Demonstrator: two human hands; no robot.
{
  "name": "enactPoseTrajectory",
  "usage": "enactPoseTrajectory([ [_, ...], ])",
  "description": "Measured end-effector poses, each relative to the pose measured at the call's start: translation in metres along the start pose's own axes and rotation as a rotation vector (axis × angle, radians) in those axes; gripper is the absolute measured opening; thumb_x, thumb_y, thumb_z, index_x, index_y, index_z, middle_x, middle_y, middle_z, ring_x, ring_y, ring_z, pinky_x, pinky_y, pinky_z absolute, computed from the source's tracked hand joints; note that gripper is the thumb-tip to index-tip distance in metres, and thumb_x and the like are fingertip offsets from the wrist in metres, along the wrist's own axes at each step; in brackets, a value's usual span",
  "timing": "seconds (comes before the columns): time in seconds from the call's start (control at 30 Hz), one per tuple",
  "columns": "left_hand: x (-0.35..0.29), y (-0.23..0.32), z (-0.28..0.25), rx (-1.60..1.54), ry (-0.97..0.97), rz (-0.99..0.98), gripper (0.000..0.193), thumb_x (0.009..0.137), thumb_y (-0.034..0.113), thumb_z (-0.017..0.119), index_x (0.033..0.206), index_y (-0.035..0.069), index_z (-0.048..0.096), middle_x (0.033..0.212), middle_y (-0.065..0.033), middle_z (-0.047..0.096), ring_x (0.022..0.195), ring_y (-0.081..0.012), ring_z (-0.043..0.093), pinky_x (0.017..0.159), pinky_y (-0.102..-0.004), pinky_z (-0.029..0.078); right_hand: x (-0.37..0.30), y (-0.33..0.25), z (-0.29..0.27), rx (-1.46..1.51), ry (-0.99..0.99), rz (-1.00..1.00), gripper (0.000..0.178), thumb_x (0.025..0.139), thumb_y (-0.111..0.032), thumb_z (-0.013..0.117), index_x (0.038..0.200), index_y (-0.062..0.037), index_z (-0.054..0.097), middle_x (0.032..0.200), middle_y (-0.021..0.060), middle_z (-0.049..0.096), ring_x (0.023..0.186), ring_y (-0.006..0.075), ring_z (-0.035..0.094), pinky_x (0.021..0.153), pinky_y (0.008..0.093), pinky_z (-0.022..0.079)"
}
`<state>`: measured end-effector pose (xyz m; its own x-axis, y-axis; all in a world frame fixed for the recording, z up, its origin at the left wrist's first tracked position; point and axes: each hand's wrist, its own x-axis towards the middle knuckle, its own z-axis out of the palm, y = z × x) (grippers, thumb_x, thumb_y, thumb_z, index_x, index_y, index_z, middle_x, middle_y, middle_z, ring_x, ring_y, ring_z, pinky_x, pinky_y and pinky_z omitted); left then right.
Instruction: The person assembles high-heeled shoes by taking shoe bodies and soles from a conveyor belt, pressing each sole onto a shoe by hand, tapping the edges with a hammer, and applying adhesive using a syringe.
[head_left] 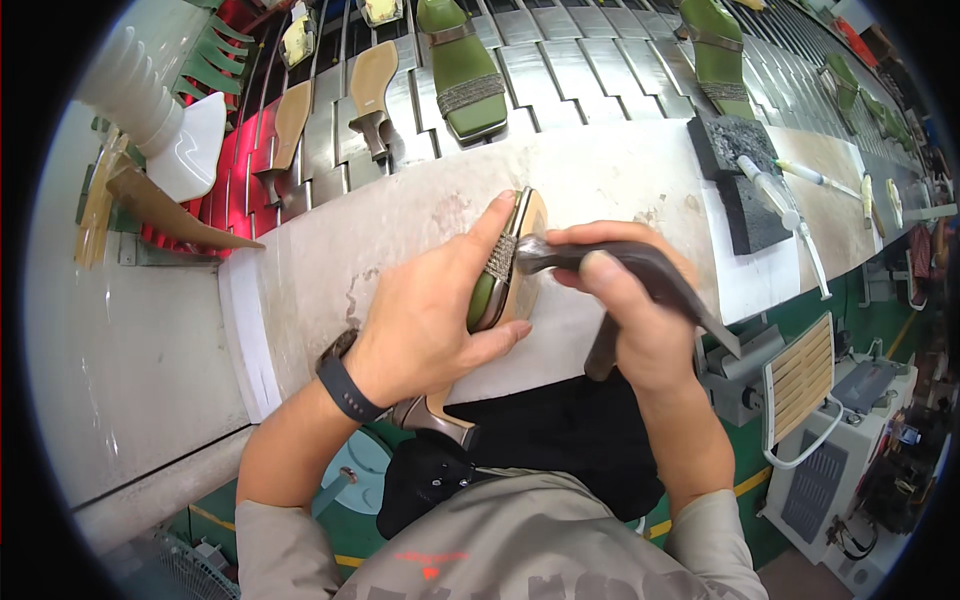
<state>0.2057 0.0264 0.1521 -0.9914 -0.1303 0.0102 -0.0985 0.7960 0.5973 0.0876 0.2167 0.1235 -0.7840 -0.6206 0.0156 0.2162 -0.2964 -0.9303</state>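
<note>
Fingers (pixel 488 232) of the left hand (pixel 415 310) press around a green sandal (pixel 514 288), forefinger along its far end and thumb against its near side. It is held tipped on edge over the pale surface (pixel 335 255), tan sole turned to the right, braided strap (pixel 502 258) beneath the hand and heel (pixel 450 425) pointing toward the person's body. Fingers of the right hand (pixel 640 305) are closed around a dark hammer (pixel 655 268), gripped close to its head; the rounded face meets or hovers just over the sole — contact itself cannot be made out — while the wedge-shaped end points down to the right. A dark band (pixel 350 390) circles the left wrist. Beyond the surface runs a conveyor of metal slats (pixel 570 75), carrying another green sandal (pixel 465 95) and, left of it, two tan soles with heels (pixel 372 82). Black blocks (pixel 735 180) stand to the right — a syringe (pixel 768 190) leans on them — and a white ribbed duct (pixel 140 95) hangs at the left.
</note>
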Motion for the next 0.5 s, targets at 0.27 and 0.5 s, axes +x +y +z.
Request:
enactPoseTrajectory([
  [0.27,0.001,-0.005,-0.001,-0.002,-0.022,-0.008,0.111,0.076,0.018,0.089,0.168,0.004,0.029,0.122,-0.0276,0.07,0.107,-0.048,0.07,0.09,-0.0476,0.057,0.017,-0.024,-0.004,-0.334,-0.251,-0.044,0.025,0.096,-0.002,0.074,0.12,0.0024,0.071,0.103,0.0086,0.079,0.09,0.0093,0.072,0.078,0.0247,0.057],
  [0.5,0.002,-0.008,-0.002,-0.027,-0.027,0.024,0.114,0.073,0.016,0.091,0.167,-0.001,0.028,0.114,-0.0245,0.069,0.096,-0.0454,0.069,0.082,-0.0485,0.056,0.029,-0.033,0.006,-0.416,-0.163,-0.032,0.021,0.094,-0.004,0.078,0.114,-0.0001,0.072,0.092,0.0086,0.078,0.081,0.006,0.071,0.071,0.0243,0.056],
])
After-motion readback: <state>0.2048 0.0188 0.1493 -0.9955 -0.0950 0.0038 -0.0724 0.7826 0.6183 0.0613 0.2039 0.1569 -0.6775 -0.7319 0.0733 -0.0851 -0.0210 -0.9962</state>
